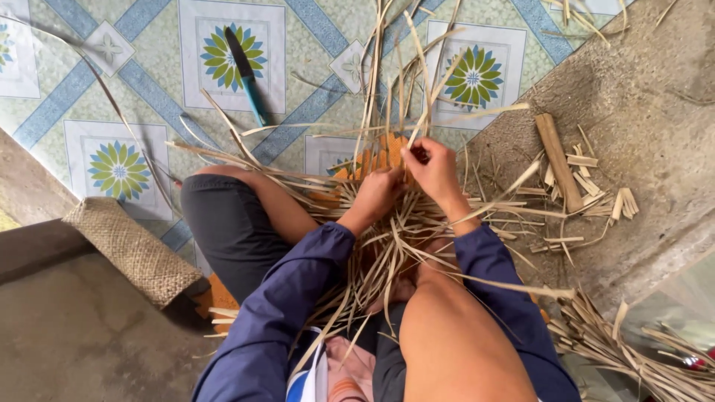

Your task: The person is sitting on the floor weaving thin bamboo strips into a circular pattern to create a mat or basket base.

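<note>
Floor (149, 67): patterned vinyl sheet, blue and green flower motifs, meeting bare concrete (640, 134) on the right.

Seated person, dark blue sleeves, knees drawn up around the work.

Woven piece (387, 223): flat bamboo strips interlaced between the knees, resting on the floor over an orange base. Judged an early stage: only a small central patch looks interlaced; most strips (387, 82) radiate loose and unwoven in every direction.

Rolled burlap mat (130, 249): lying at the left, beside the thigh.

Offcuts (588, 186): short bamboo pieces and one thicker split length scattered on the concrete, well apart from the work. Further strips (633, 350) heaped at lower right.

Knife (246, 74): dark blade, teal handle, lying on the vinyl, untouched.

Left hand (376, 195): closed down on the weave, pressing strips in place.

Right hand (430, 170): fingers pinched shut on an upright strip just beside the left hand.
</note>
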